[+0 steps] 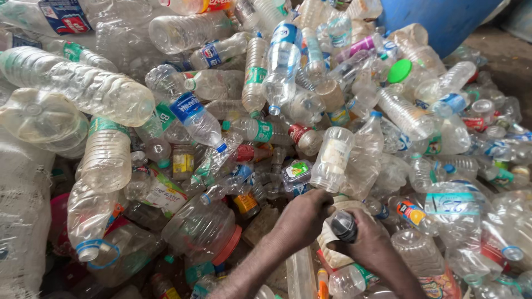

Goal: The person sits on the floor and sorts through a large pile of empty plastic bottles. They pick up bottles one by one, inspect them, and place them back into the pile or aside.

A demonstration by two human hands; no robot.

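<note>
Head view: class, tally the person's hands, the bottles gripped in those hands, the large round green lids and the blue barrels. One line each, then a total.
Hands: 2, the left hand and the right hand
Bottles gripped: 1, the dark-capped bottle
Large round green lids: 1, the green lid
Blue barrels: 1, the blue barrel
Total: 5

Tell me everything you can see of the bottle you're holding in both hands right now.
The bottle looks like whitish, creased plastic, lying tilted over the pile of clear bottles. Its dark cap faces the camera. The right hand wraps the neck just under the cap; the left hand grips the body. Most of it is hidden by the hands.
</note>
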